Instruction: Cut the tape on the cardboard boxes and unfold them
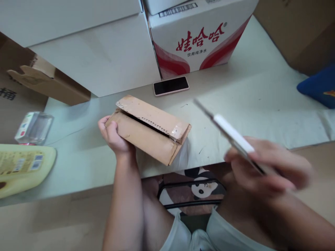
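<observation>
My left hand (114, 136) is wrapped round the left end of a small brown cardboard box (149, 137), thumb on top. The box tilts above the table edge, and a dark gap runs along its torn, perforated flap, with some clear tape at the right corner. In my right hand (269, 167) is a white and grey box cutter (232, 134), its thin blade out and pointing up and left. Its blade is apart from the box, to the right of it. The right hand is slightly blurred.
A black-screened phone (171, 86) lies on the table (261, 104) before a white and red carton (193, 42). Left are an open brown carton (57, 82), a clear plastic bottle (39, 127) and a yellow bottle (26, 170). A blue object (319, 87) sits far right.
</observation>
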A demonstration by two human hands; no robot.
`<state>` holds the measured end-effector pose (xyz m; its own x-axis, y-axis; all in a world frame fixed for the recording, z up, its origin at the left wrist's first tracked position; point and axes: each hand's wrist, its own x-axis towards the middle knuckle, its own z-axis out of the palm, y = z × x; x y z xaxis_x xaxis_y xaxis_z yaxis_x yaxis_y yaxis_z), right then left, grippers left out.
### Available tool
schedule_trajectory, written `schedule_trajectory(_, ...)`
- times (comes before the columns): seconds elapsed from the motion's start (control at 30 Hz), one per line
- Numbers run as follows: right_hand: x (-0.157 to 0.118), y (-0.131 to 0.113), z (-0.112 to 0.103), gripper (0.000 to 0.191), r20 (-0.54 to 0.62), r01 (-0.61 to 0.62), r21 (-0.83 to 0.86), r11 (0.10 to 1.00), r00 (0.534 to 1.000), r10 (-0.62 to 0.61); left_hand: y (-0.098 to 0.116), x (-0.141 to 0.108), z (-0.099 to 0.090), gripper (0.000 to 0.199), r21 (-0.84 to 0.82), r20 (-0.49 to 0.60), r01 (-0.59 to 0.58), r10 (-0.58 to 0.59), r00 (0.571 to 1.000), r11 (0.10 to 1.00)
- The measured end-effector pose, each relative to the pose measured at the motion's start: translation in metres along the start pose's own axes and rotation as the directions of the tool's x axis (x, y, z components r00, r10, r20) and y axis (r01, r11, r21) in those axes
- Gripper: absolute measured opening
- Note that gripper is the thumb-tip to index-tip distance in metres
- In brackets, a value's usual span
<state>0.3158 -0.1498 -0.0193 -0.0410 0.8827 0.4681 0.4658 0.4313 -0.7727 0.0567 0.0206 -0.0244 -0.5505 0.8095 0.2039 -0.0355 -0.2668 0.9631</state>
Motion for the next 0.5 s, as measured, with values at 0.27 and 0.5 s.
schedule_trajectory(0.27, 0.049, 0.049, 0.038, 0.029, -0.028, -0.296, -0.477, 0.828, 0.946, 0.322, -0.003, 0.005, -0.008, 0.031, -0.159, -0.006, 0.054, -0.055, 0.998, 0.986)
schedule_trajectory(0.5, 0.037, 0.046, 0.048, 0.032, 0.212, -0.124, -0.431, 0.894, 0.949, 0.234, -0.026, 0.031, -0.038, 0.033, -0.338, -0.031, 0.102, -0.12, 0.992, 0.936)
